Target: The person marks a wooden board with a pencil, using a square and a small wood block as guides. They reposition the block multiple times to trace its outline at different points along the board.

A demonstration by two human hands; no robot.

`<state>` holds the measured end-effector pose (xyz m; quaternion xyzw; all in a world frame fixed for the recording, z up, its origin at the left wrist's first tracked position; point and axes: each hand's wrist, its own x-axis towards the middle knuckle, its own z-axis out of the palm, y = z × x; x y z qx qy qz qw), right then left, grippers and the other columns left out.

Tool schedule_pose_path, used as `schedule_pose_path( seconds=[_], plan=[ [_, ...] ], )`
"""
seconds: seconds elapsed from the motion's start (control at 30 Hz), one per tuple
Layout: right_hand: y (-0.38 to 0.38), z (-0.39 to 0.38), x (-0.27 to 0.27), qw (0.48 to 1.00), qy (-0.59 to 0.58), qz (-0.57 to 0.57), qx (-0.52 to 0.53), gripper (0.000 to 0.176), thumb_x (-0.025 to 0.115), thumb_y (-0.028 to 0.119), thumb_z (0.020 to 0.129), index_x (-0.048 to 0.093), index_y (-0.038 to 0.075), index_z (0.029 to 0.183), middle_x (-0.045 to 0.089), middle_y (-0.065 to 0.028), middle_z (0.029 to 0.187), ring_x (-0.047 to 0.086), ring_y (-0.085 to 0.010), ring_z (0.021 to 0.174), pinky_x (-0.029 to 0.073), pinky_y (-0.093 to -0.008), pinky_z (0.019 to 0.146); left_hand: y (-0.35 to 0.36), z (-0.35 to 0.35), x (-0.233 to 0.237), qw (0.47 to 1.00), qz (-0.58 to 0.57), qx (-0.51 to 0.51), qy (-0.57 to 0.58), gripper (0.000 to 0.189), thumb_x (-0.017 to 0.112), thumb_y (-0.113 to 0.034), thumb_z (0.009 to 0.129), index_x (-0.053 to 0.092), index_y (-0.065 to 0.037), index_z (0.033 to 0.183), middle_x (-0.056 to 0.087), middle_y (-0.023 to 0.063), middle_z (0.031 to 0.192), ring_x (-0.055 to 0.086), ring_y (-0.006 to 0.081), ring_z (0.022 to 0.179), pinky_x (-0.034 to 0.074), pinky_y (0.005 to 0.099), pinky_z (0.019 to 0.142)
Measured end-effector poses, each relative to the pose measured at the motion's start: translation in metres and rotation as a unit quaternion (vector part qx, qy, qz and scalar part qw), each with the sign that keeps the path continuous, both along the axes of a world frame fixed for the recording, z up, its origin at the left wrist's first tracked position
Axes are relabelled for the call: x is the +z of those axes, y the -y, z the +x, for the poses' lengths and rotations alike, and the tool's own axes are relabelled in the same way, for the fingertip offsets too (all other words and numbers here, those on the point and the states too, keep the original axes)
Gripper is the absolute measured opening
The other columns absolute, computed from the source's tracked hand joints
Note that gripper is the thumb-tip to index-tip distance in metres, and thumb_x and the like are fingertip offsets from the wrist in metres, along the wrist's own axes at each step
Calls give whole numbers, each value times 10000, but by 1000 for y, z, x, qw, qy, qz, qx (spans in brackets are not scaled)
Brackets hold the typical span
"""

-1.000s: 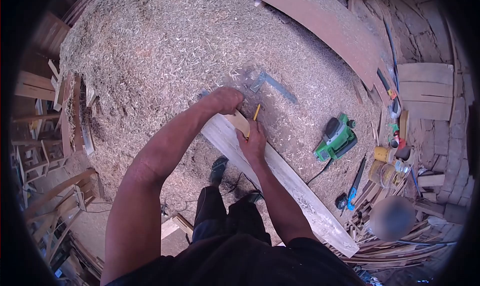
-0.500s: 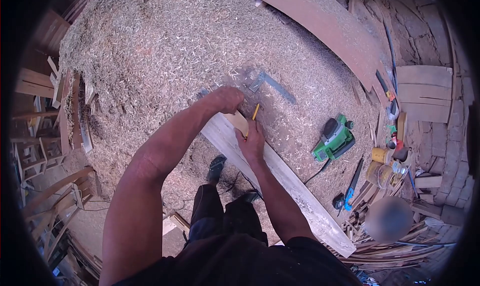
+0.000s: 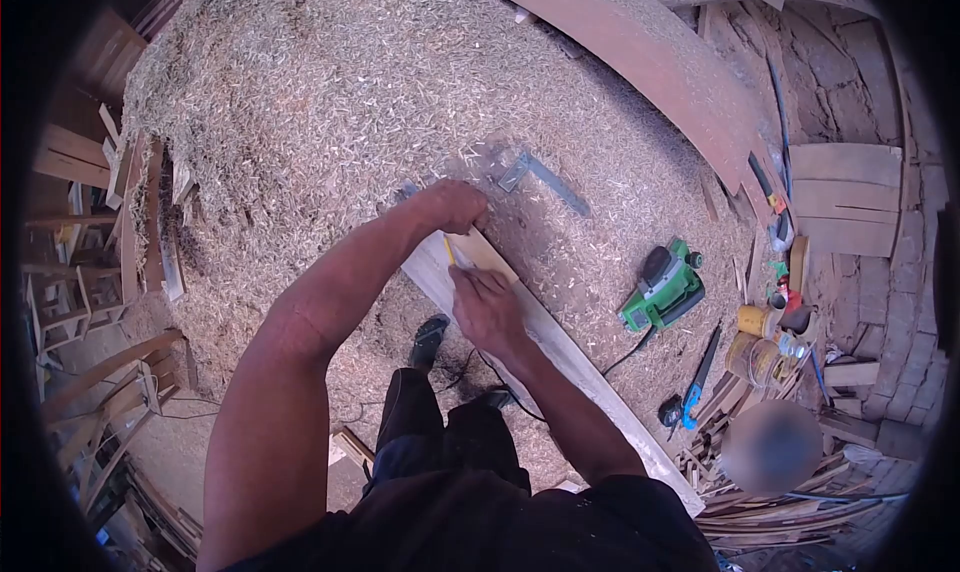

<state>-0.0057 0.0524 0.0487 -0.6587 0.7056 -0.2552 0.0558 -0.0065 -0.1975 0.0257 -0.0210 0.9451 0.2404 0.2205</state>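
A long pale board runs diagonally from the centre to the lower right. On its upper end lies a smaller, yellowish wood piece. My left hand is closed on the far end of that piece, its fingertips partly hidden. My right hand rests over the board with a yellow pencil in its fingers, the pencil pointing up beside the left edge of the small piece. Beyond my hands, a metal try square lies on the shavings.
A green electric planer sits right of the board with its cable. Farther right are a blue-handled saw, yellow containers and wood scraps. A large curved panel crosses the upper right. Chair frames stand at the left.
My right hand has moved left and slightly down with the pencil, from the right side of the small wood piece to its left side. My left hand stays nearly still.
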Motion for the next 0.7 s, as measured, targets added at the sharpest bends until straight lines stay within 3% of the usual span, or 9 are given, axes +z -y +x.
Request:
schedule_pose_path(
  seconds=[0.13, 0.23, 0.33, 0.43, 0.53, 0.63, 0.7],
  plan=[
    [26, 1, -4, 1000, -27, 12, -2, 381, 681, 98, 921, 724, -63, 1264, 802, -209, 1062, 761, -325, 1032, 542, -461, 974, -2, 0, 10, 1000, -5, -3, 20, 271, 809, -221, 889, 846, -234, 1158, 810, 109, 1167, 755, 350, 1148, 599, 486, 982],
    [24, 7, 26, 995, -32, 94, -14, 352, 648, 115, 921, 747, -67, 1207, 803, -200, 967, 767, -309, 943, 514, -441, 933, -2, -5, 11, 999, -27, -22, 40, 308, 804, -200, 872, 848, -236, 1175, 813, 120, 1164, 758, 352, 1146, 607, 487, 971],
    [30, 15, 76, 950, -67, 303, -25, 347, 643, 105, 897, 759, -73, 1172, 793, -182, 888, 765, -307, 866, 517, -443, 907, -3, 2, 6, 1000, -6, 13, -2, 327, 796, -169, 855, 849, -229, 1172, 814, 128, 1154, 759, 352, 1142, 611, 492, 963],
    [25, 11, 43, 995, -65, 70, 11, 359, 656, 124, 887, 767, -62, 1174, 797, -162, 893, 763, -291, 850, 525, -438, 895, -7, -2, 11, 999, -36, 9, 15, 332, 791, -142, 848, 854, -223, 1164, 814, 127, 1165, 758, 352, 1143, 608, 486, 973],
    [32, 7, 20, 992, -122, 24, 2, 349, 647, 133, 888, 778, -40, 1162, 806, -148, 905, 760, -275, 814, 526, -429, 894, -7, 1, 13, 999, -21, 33, 19, 319, 788, -140, 842, 858, -217, 1143, 814, 124, 1157, 756, 351, 1145, 605, 476, 982],
    [17, 7, 26, 990, -111, 86, -16, 356, 641, 155, 905, 774, -44, 1168, 813, -146, 921, 778, -264, 840, 544, -426, 900, -6, 2, 11, 999, -22, 28, 3, 293, 779, -135, 841, 861, -207, 1113, 812, 124, 1153, 757, 354, 1139, 603, 471, 985],
    [-1, 10, 54, 964, -65, 254, -44, 349, 635, 168, 920, 779, -22, 1174, 814, -149, 925, 790, -295, 889, 569, -458, 896, -7, 5, 7, 999, -12, 29, -14, 296, 773, -124, 837, 858, -205, 1110, 811, 128, 1151, 756, 358, 1135, 603, 477, 983]
  ],
)
